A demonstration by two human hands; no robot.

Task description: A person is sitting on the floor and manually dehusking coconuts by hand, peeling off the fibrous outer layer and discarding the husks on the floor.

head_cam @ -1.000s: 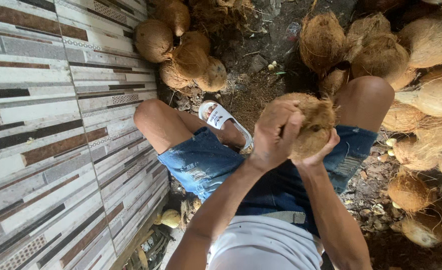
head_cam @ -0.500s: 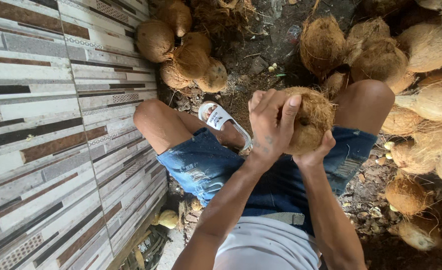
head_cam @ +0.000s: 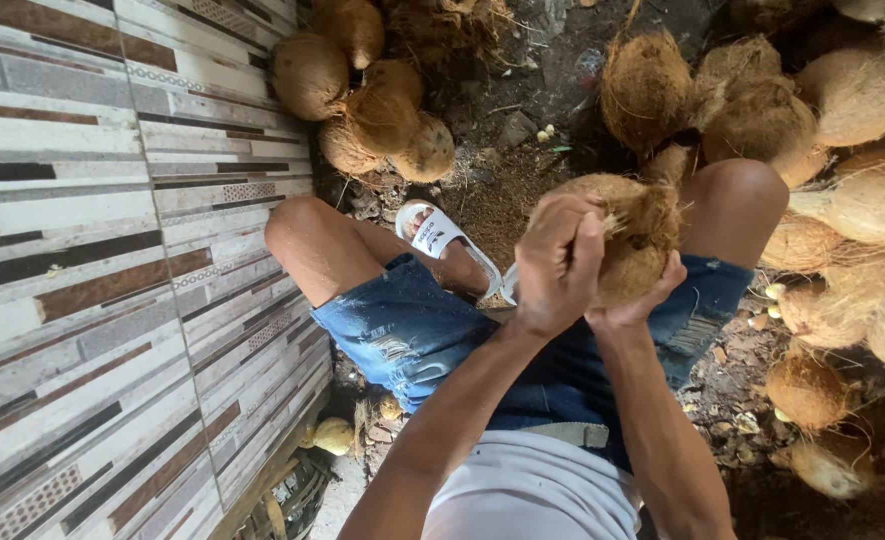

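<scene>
Coconut (head_cam: 637, 240), brown and shaggy with loose husk fibre, sits gripped between both hands, held up above the person's lap between the knees. Left hand (head_cam: 557, 265) wraps over its near side from the top, fingers (head_cam: 587, 240) curled and pressed into the husk. Right hand (head_cam: 632, 305) cups it from underneath, its fingertips just showing at the far lower edge, so both hands are closed firmly on the one nut.

Just below the hands lie blue denim shorts (head_cam: 412, 330), frayed at the hems, and a white shirt (head_cam: 532, 495) nearer the camera. Beyond the left hand, a foot in a white sandal (head_cam: 442, 235) rests on dark soil strewn with husk scraps. Farther out past that hand, a small cluster of husked coconuts (head_cam: 372, 105) lies against a striped tiled wall (head_cam: 92, 250). To the right of the right hand a large heap of fibrous coconuts (head_cam: 842, 200) spreads along the ground, close by the right knee.
</scene>
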